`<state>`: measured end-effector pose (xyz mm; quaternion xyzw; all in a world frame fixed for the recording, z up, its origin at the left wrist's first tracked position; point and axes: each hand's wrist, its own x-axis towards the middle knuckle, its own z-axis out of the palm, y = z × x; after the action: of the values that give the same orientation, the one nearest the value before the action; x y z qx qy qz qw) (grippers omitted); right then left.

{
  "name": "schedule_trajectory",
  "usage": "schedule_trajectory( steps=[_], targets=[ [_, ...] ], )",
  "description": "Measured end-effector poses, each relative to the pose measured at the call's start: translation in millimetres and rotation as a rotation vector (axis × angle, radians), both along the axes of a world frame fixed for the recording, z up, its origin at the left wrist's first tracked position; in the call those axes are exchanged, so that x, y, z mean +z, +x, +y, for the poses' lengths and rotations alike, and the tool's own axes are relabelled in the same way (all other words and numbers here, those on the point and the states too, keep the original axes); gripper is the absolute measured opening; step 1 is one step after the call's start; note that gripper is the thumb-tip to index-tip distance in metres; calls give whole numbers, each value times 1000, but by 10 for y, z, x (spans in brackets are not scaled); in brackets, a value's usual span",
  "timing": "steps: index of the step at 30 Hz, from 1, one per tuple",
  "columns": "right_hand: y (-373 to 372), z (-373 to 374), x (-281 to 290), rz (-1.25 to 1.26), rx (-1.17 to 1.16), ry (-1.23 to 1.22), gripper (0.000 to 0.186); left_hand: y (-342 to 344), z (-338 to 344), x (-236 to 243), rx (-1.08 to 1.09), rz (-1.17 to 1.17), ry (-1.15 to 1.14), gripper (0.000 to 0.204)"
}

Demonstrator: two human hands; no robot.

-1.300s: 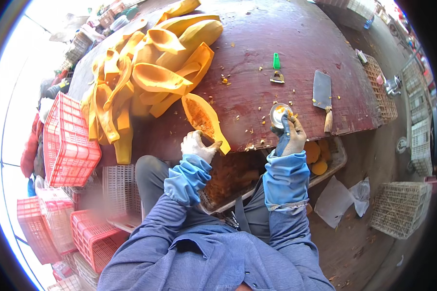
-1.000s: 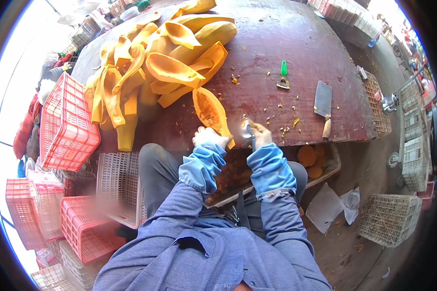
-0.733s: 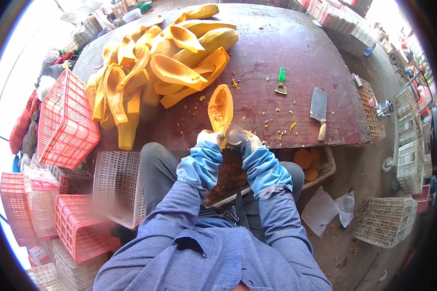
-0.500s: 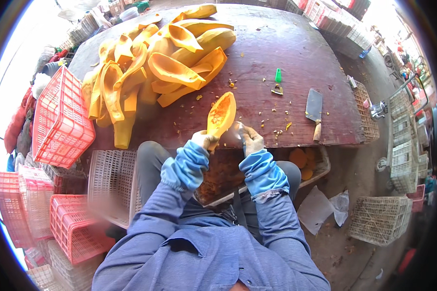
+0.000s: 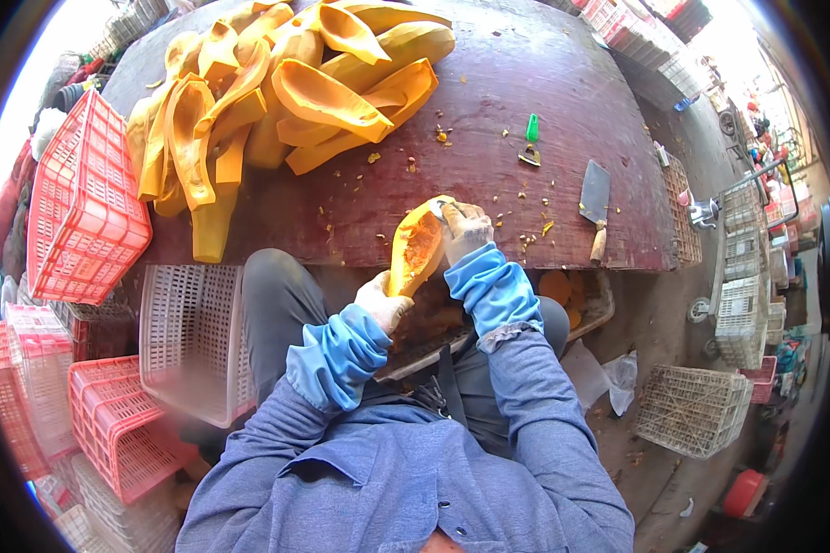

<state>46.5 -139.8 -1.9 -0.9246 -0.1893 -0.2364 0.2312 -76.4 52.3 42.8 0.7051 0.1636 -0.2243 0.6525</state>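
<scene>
Wrapped around the lower end of a hollowed pumpkin piece (image 5: pixel 415 258) is my gloved left hand (image 5: pixel 383 304), tilting its orange, stringy inside upward. My gloved right hand (image 5: pixel 468 229) is closed on a small shiny metal tool (image 5: pixel 437 210), pressed into the upper end of the hollow. Fingers cover most of the tool, so its full shape is hidden. Beyond my hands, at the left of the table, lies a heap of peeled, cut pumpkin pieces (image 5: pixel 332 100), several with scooped hollows.
On the dark red table (image 5: pixel 507 69) lie a green-handled peeler (image 5: pixel 531 131), a cleaver (image 5: pixel 595 195) and scattered seeds. Pink crates (image 5: pixel 92 207) and a white basket (image 5: pixel 198 336) stand at left. A tray (image 5: pixel 602 309) with orange pieces sits under the table edge.
My right hand has come up against the pumpkin piece and the tool now enters its hollow. The left hand has moved slightly down and left with the piece. The whole view has shifted a little.
</scene>
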Motion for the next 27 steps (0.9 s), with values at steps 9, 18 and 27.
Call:
schedule_trajectory(
  steps=[9, 18, 27],
  targets=[
    [-413, 150, 124, 198, 200, -25, 26, 15, 62, -134, 38, -2, -95, 63],
    [-185, 193, -87, 167, 81, -64, 22, 95, 54, -39, 56, 2, -96, 59],
    [30, 101, 16, 38, 56, -9, 24, 105, 42, -314, 41, -34, 25, 54]
  ],
)
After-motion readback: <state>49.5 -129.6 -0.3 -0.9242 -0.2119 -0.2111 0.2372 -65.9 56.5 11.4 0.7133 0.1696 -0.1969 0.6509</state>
